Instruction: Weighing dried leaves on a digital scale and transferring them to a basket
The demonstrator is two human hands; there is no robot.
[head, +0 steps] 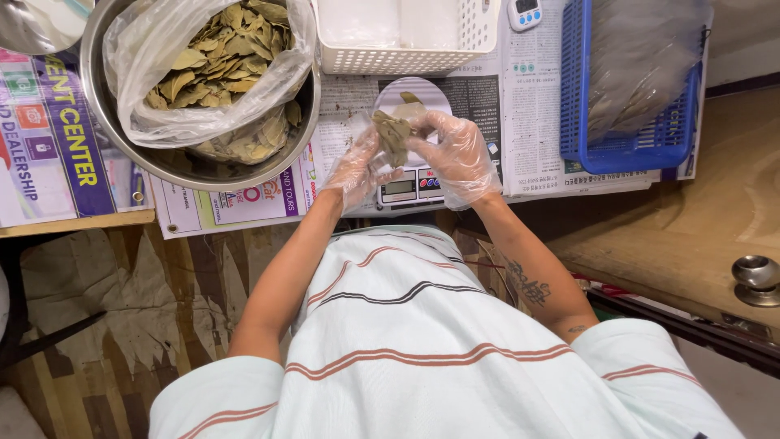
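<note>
Holding a small bunch of dry leaves (393, 134) in both gloved hands, just above the little scale (410, 183). Left hand (355, 169) curled shut around the bunch from below. Right hand (457, 154) pinching it from the side, fingers closed. Best kept gentle and low over the scale pan; dry leaves probably crumble.

Around: table covered in newspaper (520, 106). Big metal bowl (106, 130) with a bag of leaves (215, 57). Blue basket (626, 146), white basket (406, 58), small timer (525, 13).

Table (520, 97) covered in printed newspaper sheets. Worn wooden plank floor (122, 325) below, patchy finish. Brown wooden door panel (699, 228) with metal knob (756, 276) at right. Lighting even, bright.
</note>
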